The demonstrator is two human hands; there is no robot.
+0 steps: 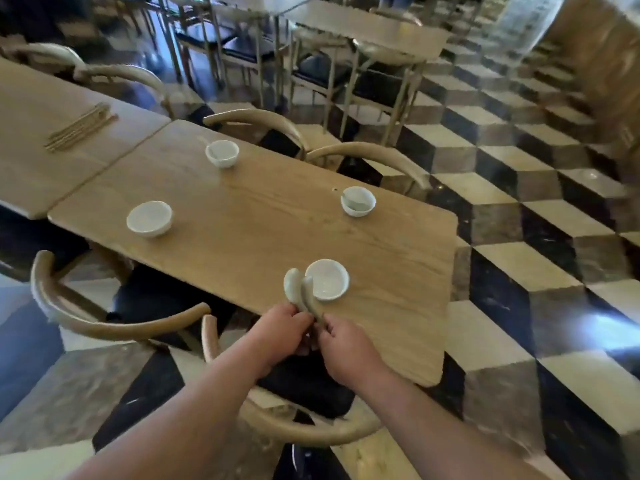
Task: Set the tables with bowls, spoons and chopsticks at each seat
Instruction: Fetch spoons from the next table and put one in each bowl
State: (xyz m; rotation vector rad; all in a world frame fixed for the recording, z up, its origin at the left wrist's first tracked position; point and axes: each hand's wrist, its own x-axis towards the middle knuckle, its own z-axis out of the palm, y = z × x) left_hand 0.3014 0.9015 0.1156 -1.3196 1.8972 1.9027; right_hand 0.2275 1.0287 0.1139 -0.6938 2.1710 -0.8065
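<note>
Several white bowls stand on the wooden table (263, 216). The near bowl (327, 279) is empty, and so is the left bowl (149, 218). The far bowl (222, 153) and the right bowl (358, 201) each hold a white spoon. Above the table's near edge my left hand (280, 332) and my right hand (346, 348) meet, gripping the handles of two white spoons (300, 292) whose scoops rise just left of the near bowl. A bundle of chopsticks (80, 127) lies on the adjoining table to the left.
Wooden chairs with curved backs (114, 329) ring the table; one with a dark seat (304, 382) is right below my hands. More tables and chairs (363, 36) stand at the back. The floor (536, 237) to the right has a checkered cube pattern.
</note>
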